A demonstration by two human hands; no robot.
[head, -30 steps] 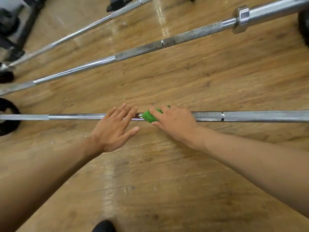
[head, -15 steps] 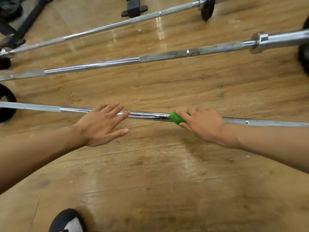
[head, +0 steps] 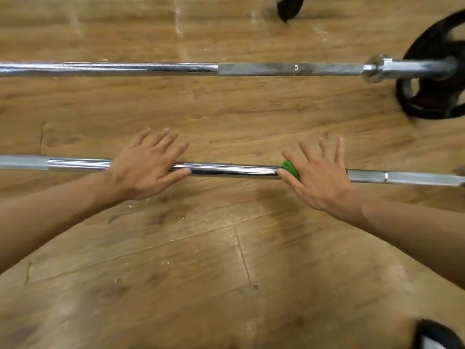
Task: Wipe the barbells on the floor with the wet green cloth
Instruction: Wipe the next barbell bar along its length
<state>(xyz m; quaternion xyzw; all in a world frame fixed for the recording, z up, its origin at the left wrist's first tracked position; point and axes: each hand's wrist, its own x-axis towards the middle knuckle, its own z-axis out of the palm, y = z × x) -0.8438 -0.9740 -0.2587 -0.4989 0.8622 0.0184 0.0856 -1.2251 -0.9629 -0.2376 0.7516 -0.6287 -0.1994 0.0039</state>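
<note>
The near barbell (head: 231,170) lies across the wooden floor from left to right. My left hand (head: 148,165) rests flat on its shiny shaft with fingers straight. My right hand (head: 318,175) lies further right on the same bar, fingers spread and straight, pressing the green cloth (head: 292,169) onto the shaft. Only a small bunch of the cloth shows beside the thumb; the rest is under the palm. A second barbell (head: 176,68) lies parallel further away.
A black weight plate (head: 435,69) sits on the far barbell's sleeve at the right. Another black plate edge (head: 289,6) shows at the top. My dark shoe (head: 437,336) is at the bottom right corner.
My right hand slid the cloth to the right along the near bar, and its fingers went from curled over the bar to spread straight. The view shifted right; my left hand stays on the bar.
</note>
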